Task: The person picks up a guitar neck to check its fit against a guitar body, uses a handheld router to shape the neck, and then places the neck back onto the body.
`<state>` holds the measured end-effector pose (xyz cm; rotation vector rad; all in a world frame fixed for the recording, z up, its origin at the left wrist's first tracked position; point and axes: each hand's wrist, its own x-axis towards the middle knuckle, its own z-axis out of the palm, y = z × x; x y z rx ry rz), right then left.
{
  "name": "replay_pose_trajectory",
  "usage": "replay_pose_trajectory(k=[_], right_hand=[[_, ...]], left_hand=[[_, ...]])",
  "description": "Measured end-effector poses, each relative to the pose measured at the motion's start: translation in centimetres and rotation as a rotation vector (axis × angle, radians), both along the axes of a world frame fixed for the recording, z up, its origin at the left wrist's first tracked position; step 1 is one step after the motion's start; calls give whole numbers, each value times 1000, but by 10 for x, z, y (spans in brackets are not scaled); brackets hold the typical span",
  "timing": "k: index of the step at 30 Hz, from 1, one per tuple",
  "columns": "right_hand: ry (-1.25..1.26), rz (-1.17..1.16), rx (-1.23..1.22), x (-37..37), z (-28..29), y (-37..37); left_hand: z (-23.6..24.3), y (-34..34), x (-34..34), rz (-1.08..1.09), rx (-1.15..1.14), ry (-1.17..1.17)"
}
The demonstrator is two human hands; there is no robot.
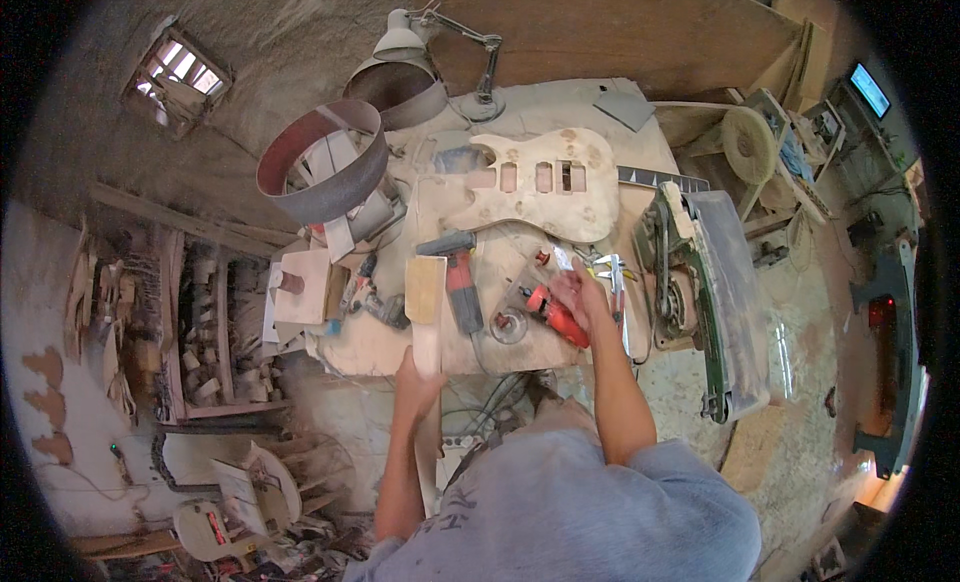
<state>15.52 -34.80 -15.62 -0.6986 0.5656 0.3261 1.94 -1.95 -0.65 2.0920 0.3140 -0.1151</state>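
My left hand point(423, 380) is closed around a long pale wooden piece point(427, 347), held upright at the near edge of the workbench. Its upper end is a wider tan block point(426, 290), and its lower part runs down along my forearm. Over the right part of the bench, my right hand point(580, 290) has its fingers apart beside a red and black power tool point(566, 325); whether they touch it is unclear. A second red and grey power tool point(462, 287) lies between my hands. Beyond them rests an unfinished electric guitar body point(560, 197) with cut-out cavities.
Sanding belts point(322, 162) stand at the back left by a desk lamp point(400, 40). A cordless drill point(385, 307) lies left of my left hand. On the right is a green-framed machine point(712, 352) with a clear cover. Yellow-handled pliers point(606, 268) lie beyond my right hand.
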Motion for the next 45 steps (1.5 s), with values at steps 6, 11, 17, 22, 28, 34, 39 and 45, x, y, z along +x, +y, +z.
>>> replay_pose_trajectory(k=[6,11,17,22,28,34,39,45], right_hand=[[138,-272,240,119,1,67],[233,-339,121,170,-7,142],[129,-472,333,204,-33,154],[175,-464,165,198,0,157],[-33,-525,44,224,19,146],[-240,-340,266,236,63,84],[-359,-335,387,210,133,41],[-527,-83,298,104,204,24]], left_hand=[[-3,0,10,-21,-14,111],[-24,20,-11,96,-306,138],[3,18,-18,156,-345,265],[6,13,-40,247,-325,250],[5,20,-54,216,-263,322],[0,19,-67,120,-289,252],[-18,27,-71,62,-335,225],[-36,43,-86,-24,-332,42]])
